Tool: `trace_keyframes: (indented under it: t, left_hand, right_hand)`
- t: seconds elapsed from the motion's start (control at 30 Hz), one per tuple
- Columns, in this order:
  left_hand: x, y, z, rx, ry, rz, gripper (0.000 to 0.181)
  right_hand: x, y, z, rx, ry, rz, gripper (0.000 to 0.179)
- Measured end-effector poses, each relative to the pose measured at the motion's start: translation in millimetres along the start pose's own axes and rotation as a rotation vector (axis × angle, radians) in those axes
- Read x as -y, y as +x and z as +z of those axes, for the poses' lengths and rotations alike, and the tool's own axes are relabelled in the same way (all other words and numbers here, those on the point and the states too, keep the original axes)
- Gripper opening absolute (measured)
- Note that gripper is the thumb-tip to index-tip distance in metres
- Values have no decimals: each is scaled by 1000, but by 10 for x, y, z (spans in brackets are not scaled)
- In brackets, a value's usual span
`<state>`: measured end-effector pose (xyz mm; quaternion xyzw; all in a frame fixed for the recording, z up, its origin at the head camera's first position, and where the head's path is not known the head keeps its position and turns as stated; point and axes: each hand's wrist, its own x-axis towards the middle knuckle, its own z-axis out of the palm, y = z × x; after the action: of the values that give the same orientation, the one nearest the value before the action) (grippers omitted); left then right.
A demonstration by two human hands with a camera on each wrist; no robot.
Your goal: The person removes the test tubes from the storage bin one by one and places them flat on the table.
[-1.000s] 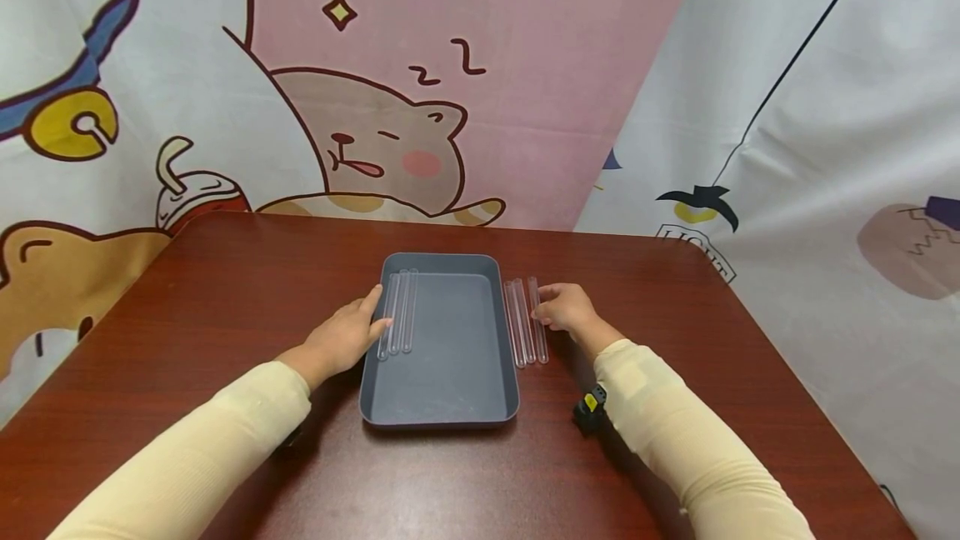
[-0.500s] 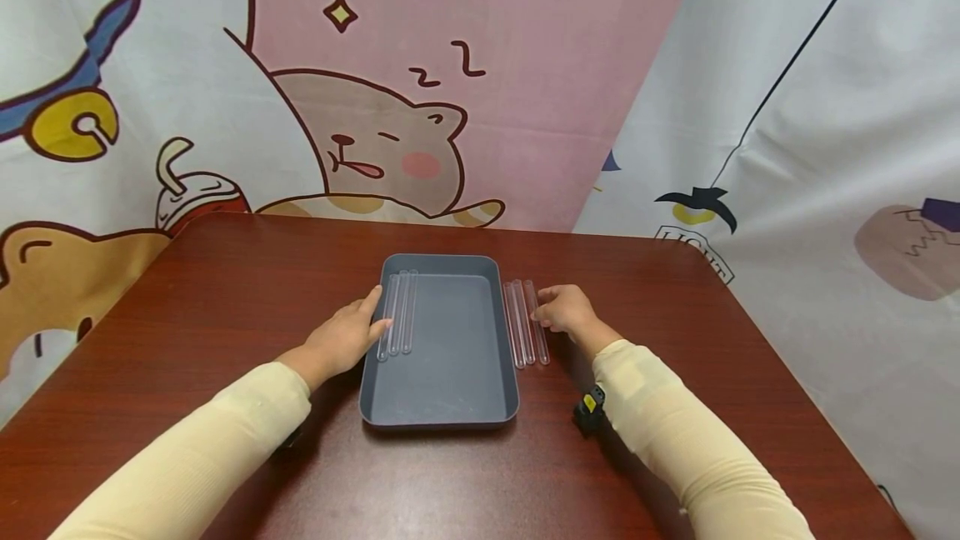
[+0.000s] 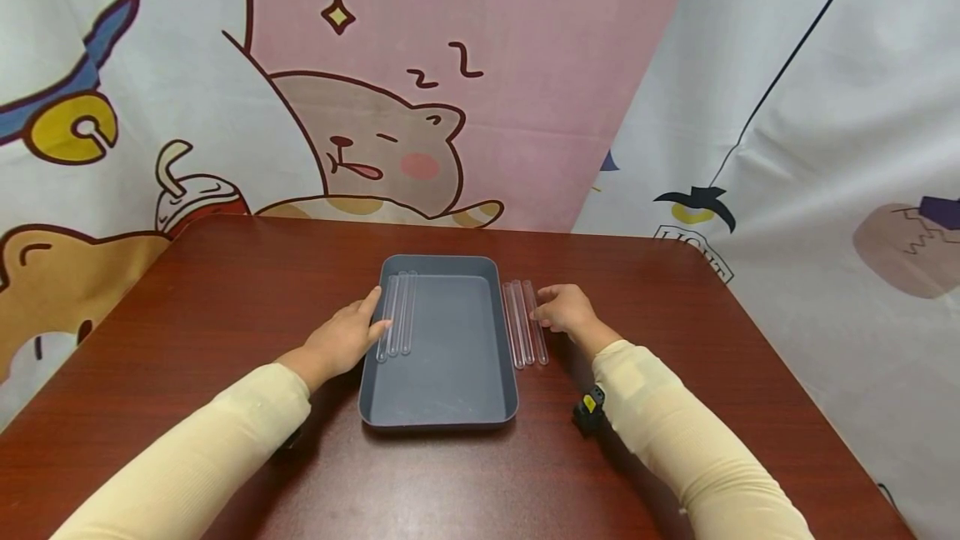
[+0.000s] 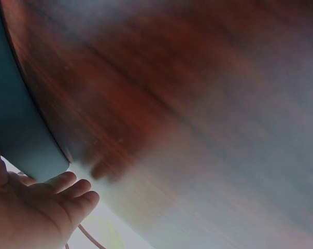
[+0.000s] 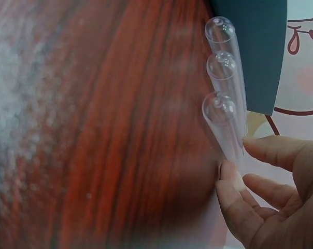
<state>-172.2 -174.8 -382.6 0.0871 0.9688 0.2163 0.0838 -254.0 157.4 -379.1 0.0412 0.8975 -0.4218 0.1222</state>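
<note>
A grey rectangular tray (image 3: 450, 390) lies on the table, with several clear test tubes (image 3: 406, 315) side by side along its left inner side. At the tray's left rim is my left hand (image 3: 341, 340); its fingers are extended along the outer wall and the thumb reaches over the rim. Three more clear test tubes (image 5: 222, 72) lie on the table beside the tray's right wall, rounded ends towards me. My right hand (image 3: 566, 309) pinches the outermost test tube (image 5: 222, 116) near its far end, between thumb and fingers.
The brown wooden table (image 3: 247, 290) extends around the tray on all sides. A cartoon-printed cloth (image 3: 525, 90) hangs behind its far edge. A small black device (image 3: 589, 411) with a yellow mark sits under the right wrist.
The far end of the outermost test tube has swung slightly left, closer to its neighbours. Both hands have stayed almost in place.
</note>
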Motion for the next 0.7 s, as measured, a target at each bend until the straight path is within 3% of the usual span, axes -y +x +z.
trace_keyframes:
  t: [0.3, 0.7]
  left_hand:
    - [-4, -11, -5, -3, -6, -2, 68]
    - [14, 0, 8, -10, -7, 0, 67]
  right_hand:
    - [97, -20, -51, -30, 44, -24, 51]
    - [527, -116, 18, -38, 282, -134, 49]
